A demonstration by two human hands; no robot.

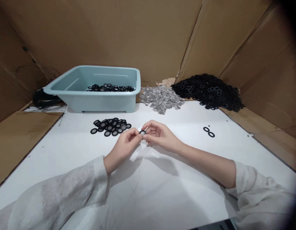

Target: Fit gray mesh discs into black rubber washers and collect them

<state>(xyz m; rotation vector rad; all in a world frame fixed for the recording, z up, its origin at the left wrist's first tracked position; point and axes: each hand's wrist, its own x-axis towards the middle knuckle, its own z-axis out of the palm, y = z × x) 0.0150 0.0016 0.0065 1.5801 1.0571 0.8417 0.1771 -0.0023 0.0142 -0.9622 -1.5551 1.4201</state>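
Note:
Between both hands, just above the white board, is a black rubber ring with a grey mesh disc point(142, 133) in it. My left hand point(127, 140) pinches its left side with thumb and forefinger. On the right side, my right hand point(159, 135) grips it too, thumb in front and fingers curled behind. Left of the hands lies a pile of black rings with grey discs point(112, 126) in them. Whether the held disc sits fully inside its ring is too small to tell.
A light blue tub point(105, 102) holding more black rings stands at the back left. Beside it spreads a heap of loose grey discs point(162, 99), then a large heap of black rings point(210, 91). Two loose rings point(208, 132) lie at right. Cardboard walls point(150, 38) enclose the board.

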